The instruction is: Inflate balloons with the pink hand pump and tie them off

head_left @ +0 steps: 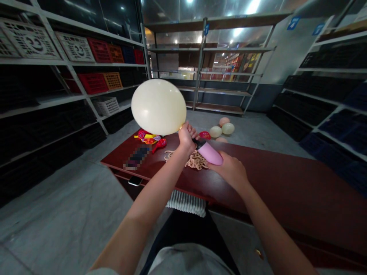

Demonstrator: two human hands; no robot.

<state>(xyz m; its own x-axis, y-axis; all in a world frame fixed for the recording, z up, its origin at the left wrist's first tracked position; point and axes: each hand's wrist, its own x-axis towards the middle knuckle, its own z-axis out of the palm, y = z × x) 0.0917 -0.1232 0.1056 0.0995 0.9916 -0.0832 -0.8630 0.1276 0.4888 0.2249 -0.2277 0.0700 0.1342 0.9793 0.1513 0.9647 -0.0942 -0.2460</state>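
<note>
Above glossy red-brown tabletop [275, 168]: gripping oval cream rubber balloon [157, 107] by neck [181, 127] in left hand [187, 138], pink cylindrical pump [210, 153] in right hand [231, 170] (connection hidden by fingers). Likely inflating; next, probably keep neck pinched, ease pump off.

table [286, 175]: dark red | left end: red-yellow pile [149, 137], blurred dark object [139, 156] | beside: beige strands [197, 162]

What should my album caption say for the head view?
Cream balloon in left grip, pink balloon pump in right grip.
</note>
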